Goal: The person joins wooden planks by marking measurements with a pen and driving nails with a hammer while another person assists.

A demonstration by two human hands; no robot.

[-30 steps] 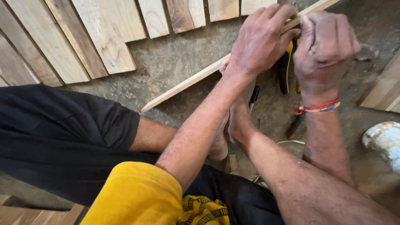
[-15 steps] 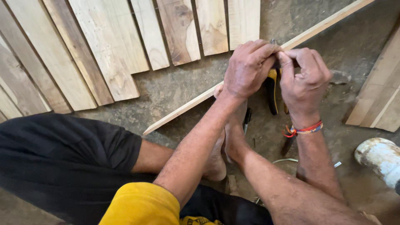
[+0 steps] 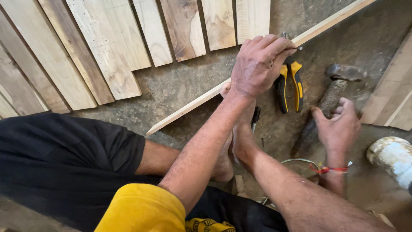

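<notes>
View from the head camera, looking down at a seated person's two bare hands over a dirt floor [image 3: 184,90]. The left hand [image 3: 257,64] rests on a long thin wooden strip [image 3: 193,105] that runs diagonally from lower left to upper right; its fingers [image 3: 277,45] are pinched together on a small dark metal piece, probably a nail [image 3: 294,48], held at the strip's upper edge, though the piece is too small to identify with certainty. Just beside this hand, on the floor, lie pliers [image 3: 291,86] with yellow-and-black handles, jaws toward the strip. The right hand [image 3: 341,126], wearing a red thread band [image 3: 329,169] at the wrist, has its fingers curled loosely about the handle of a hammer [image 3: 326,105] lying on the floor; the grip is partial, not fully clenched. The hammer's head points away from the person. A bare foot [image 3: 227,146] presses against the strip below the left hand. A row of wooden planks [image 3: 111,51] lies side by side at upper left. A white pipe end [image 3: 392,159] sits at the right edge.
</notes>
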